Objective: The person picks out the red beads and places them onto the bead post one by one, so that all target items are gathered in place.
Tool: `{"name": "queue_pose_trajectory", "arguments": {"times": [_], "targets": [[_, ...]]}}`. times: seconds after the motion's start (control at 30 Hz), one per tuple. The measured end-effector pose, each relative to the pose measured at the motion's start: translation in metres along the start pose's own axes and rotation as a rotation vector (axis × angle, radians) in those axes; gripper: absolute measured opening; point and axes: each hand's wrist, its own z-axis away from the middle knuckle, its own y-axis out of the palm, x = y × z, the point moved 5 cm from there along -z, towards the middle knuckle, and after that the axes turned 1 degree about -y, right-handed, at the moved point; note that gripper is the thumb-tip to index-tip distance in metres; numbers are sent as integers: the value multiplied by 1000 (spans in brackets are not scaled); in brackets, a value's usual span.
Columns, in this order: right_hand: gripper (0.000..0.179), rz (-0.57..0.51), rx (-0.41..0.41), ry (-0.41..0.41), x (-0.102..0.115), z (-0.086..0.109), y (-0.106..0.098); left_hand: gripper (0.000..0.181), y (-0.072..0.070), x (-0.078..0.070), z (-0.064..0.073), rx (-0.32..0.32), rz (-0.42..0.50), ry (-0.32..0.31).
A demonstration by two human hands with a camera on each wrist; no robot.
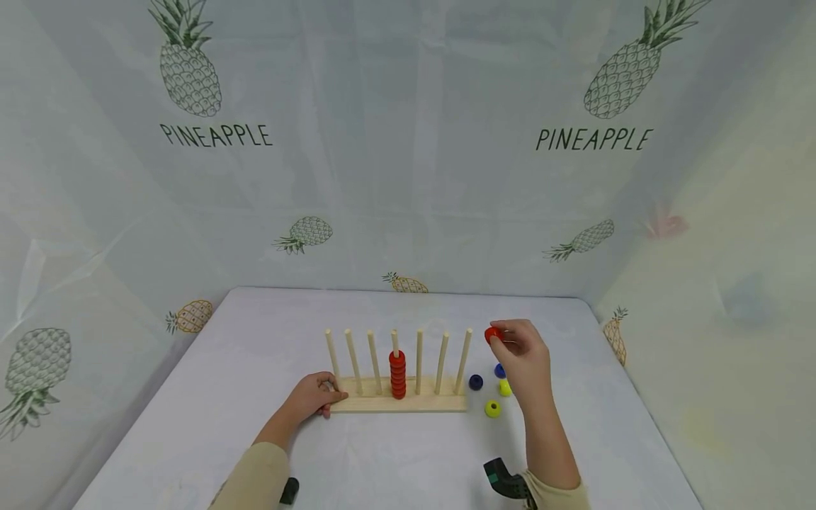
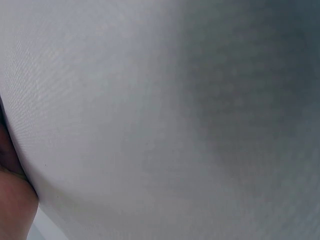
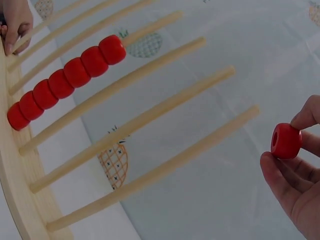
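In the head view, a wooden peg stand [image 1: 433, 404] with a row of upright pegs stands on the white table. Its middle peg carries a stack of several red beads [image 1: 398, 375]; the peg tip shows above them. My left hand [image 1: 311, 398] grips the left end of the base. Off the right end, my right hand [image 1: 528, 358] holds up a red bead [image 1: 493, 335]. In the right wrist view, thumb and fingertips pinch this red bead [image 3: 287, 141] by its sides, its hole facing the pegs. The rightmost peg [image 3: 200, 142] is the nearest one, apart from the bead.
Right of the stand lie a dark blue bead [image 1: 475, 382], a blue bead [image 1: 500, 370] partly behind my right hand, and two yellow beads, one [image 1: 493, 409] nearer me. A pineapple-print sheet [image 1: 395, 177] hangs behind the table. The left wrist view shows mostly pale cloth [image 2: 110, 120].
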Motion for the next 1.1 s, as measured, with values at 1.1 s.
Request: {"name": "queue_pose_trajectory", "arguments": {"times": [1.1], "targets": [[19,-196,137,-206,72,10,33,27,-1,0,2,15,12,12]]}}
